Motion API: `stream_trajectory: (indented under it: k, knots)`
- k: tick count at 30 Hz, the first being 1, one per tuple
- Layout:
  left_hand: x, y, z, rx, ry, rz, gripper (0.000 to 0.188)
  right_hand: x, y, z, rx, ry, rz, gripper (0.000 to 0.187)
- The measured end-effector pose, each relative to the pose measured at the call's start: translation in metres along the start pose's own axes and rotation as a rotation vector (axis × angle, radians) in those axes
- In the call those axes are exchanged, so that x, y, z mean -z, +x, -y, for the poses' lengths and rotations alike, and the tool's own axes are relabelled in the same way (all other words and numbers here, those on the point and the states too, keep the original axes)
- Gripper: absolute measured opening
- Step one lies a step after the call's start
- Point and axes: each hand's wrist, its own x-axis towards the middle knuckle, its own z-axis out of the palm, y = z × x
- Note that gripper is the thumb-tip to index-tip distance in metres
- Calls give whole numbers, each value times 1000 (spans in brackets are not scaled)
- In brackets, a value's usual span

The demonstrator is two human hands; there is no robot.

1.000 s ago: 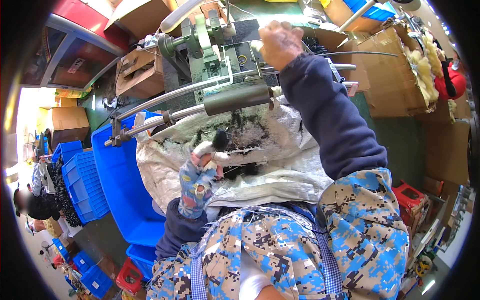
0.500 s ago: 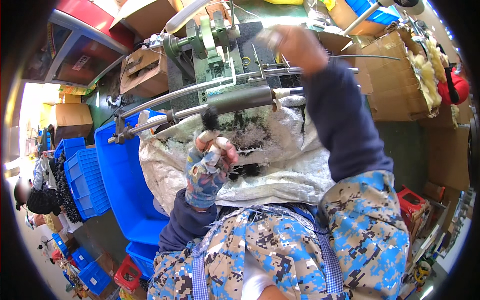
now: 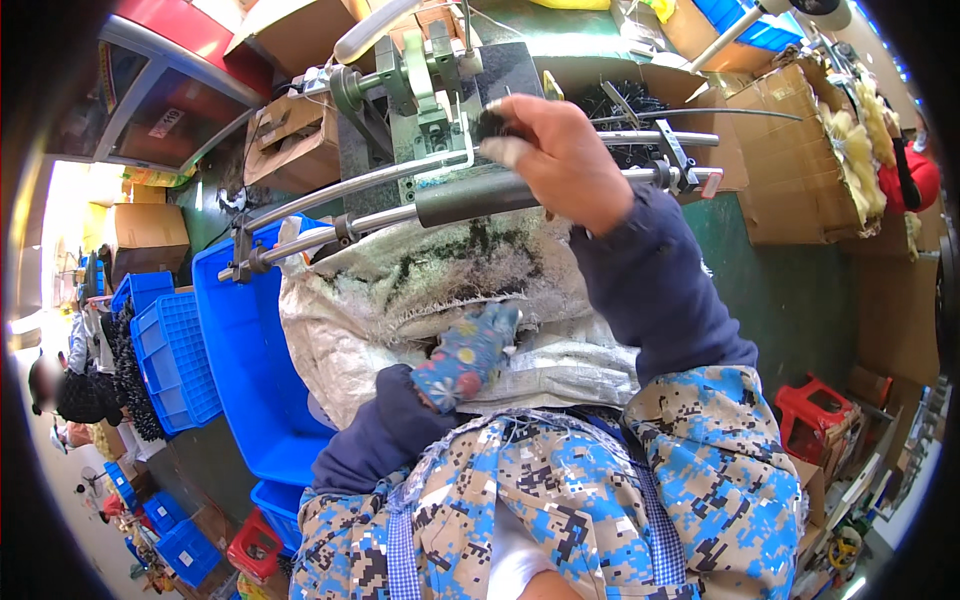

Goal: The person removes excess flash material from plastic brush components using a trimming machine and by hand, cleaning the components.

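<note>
Right hand (image 3: 565, 160): upper middle of the frame, finger and thumb pinched on a fuzzy black tuft (image 3: 490, 125), near the green machine (image 3: 414, 75) | Left hand (image 3: 478, 345): middle, in a flowery glove (image 3: 452, 368), on the dirty white sack (image 3: 335, 315); fingertips hidden, can't tell if it holds anything | Big blue bin (image 3: 240, 375): left side

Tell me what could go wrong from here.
The right hand appears close to the bent metal rod in this view, so it might knock it. The black tuft at its fingertips could slip. The left hand might snag the frayed white sheet around it.
</note>
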Motion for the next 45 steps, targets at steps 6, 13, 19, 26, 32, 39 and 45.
stream_trajectory:
  k: [6, 13, 19, 26, 32, 39, 45]
  knots:
    - [-17, 9, -17, -12, 166, 273, 45, -17, 50, -54, -50, -993, 43, 18]
    - [-14, 14, -4, -31, 121, 352, 43, -27, 68, -75, -88, -1088, 95, 19]
    - [5, -13, 7, -121, 246, 6, 45, -30, 67, -80, -55, -1107, -12, 17]
    - [35, -6, 51, 139, 284, -329, 51, -28, 66, -80, 34, -1047, 60, 17]
    - [55, -2, 40, 24, 123, -448, 44, -26, 63, -82, -104, -1123, 4, 20]
    - [53, -15, 63, -24, 21, -739, 41, -28, 65, -79, -44, -1045, 23, 20]
    - [79, -10, 35, -158, -260, -781, 33, -28, 63, -78, -72, -1077, 26, 18]
